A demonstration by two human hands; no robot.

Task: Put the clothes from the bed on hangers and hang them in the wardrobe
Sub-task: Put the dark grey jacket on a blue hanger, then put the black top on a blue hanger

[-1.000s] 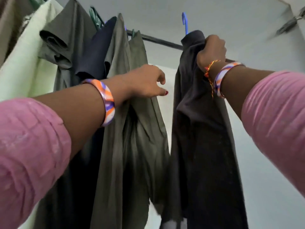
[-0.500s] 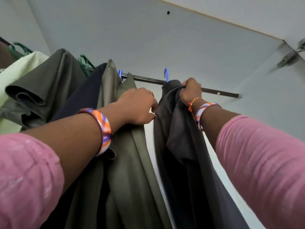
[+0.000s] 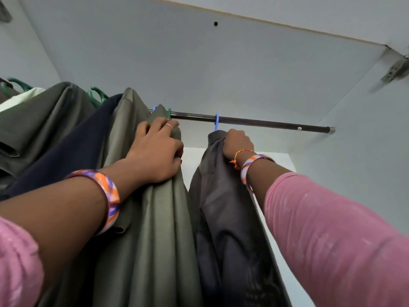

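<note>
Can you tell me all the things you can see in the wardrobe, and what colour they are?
rail: 1, dark, across the wardrobe top
blue hanger hook: 1, blue, on the rail
dark garment: 1, charcoal, under that hook
olive garment: 1, olive, left of it
navy garment: 1, navy, further left
green hanger hooks: several, green, far left
hinge: 1, metal, upper right
left hand: on the olive garment
right hand: grips the dark garment's top
bangles: 2, orange-purple-white, one on each wrist
</note>
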